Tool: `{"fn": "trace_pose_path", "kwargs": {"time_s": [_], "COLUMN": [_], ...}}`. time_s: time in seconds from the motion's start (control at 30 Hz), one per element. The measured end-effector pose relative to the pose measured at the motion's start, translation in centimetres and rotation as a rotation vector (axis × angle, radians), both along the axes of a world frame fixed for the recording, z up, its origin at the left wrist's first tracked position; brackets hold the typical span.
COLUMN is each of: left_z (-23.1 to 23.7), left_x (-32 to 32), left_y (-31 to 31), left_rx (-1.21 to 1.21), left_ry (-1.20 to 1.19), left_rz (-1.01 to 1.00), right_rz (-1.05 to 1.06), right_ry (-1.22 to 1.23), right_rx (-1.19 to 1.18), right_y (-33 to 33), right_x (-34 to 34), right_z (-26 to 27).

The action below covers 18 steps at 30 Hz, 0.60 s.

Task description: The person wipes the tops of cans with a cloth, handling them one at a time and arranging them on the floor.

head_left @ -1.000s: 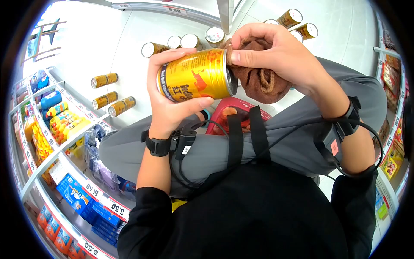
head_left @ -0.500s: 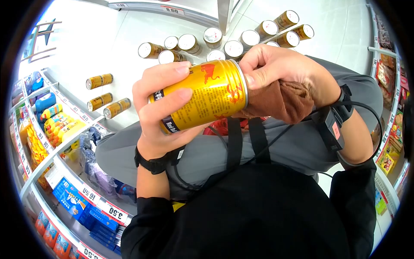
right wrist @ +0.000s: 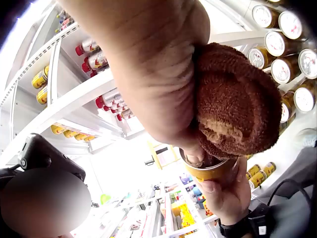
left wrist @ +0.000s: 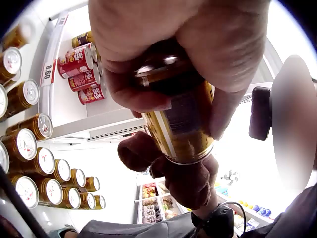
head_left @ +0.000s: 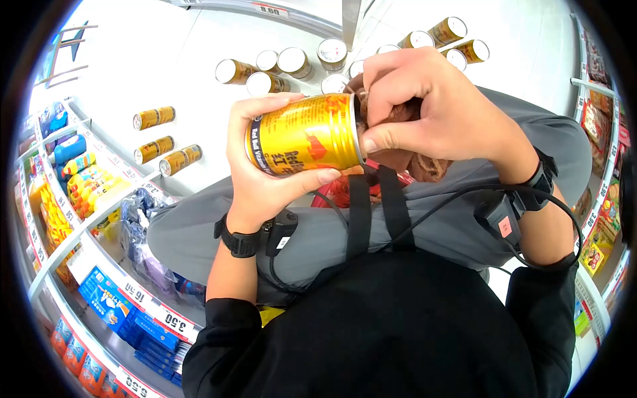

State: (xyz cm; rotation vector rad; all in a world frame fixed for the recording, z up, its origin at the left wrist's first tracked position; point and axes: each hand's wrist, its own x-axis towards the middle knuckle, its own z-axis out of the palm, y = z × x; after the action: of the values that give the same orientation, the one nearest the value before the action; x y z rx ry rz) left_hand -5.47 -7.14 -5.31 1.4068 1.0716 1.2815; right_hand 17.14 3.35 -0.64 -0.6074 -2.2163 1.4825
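My left hand (head_left: 257,187) holds a golden Red Bull drink can (head_left: 302,136) on its side above my lap, thumb on the near side and fingers over the far side. With my right hand (head_left: 434,99) I pinch a bunched brown cloth (head_left: 417,162) against the can's right end. From the right wrist, the cloth (right wrist: 237,104) bulges beside the hand, and my fingertips press at the can's rimmed end (right wrist: 210,172). In the left wrist view the can (left wrist: 188,134) points down toward the cloth (left wrist: 185,181).
Several golden cans (head_left: 294,62) stand on the white floor ahead, with more cans (head_left: 154,118) lying at the left. Stocked shelves (head_left: 109,192) curve along the left and more (head_left: 600,166) along the right. Something red (head_left: 335,192) sits between the legs. Cables run from both wrists.
My left hand has turned the can back, so the bull side faces up again after the text side showed. The right hand has shifted around the can's end with the cloth.
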Motion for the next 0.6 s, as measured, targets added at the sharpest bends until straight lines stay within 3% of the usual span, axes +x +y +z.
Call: {"fn": "trace_pose_path", "kwargs": {"time_s": [0.17,0.33,0.43,0.5,0.53,0.6], "left_z": [0.1,0.1,0.6,0.7,0.4,0.4], "left_x": [0.8,1.4,1.2,0.9,0.8,0.7], "left_y": [-0.2,-0.1,-0.1,0.0,0.1,0.3], "left_rx": [-0.292,-0.402,-0.533,-0.639,-0.68,-0.725], "left_ry": [-0.256,-0.426,-0.531,-0.587,-0.595,-0.6], "left_rz": [0.044,0.055,0.042,0.023,-0.003,-0.03], "right_rz": [0.016,0.034,0.065,0.042,0.041,0.145], "right_ry": [-0.037,-0.15,-0.193,-0.022,-0.02,-0.234], "right_rx": [0.018,0.043,0.2,0.595,0.594,0.924], "right_y": [0.1,-0.1,-0.3,-0.5,-0.6,-0.9], "right_x": [0.4,0.4,0.5,0.4,0.4,0.5], "right_z": [0.5,1.3,1.0,0.2,0.4,1.1]}}
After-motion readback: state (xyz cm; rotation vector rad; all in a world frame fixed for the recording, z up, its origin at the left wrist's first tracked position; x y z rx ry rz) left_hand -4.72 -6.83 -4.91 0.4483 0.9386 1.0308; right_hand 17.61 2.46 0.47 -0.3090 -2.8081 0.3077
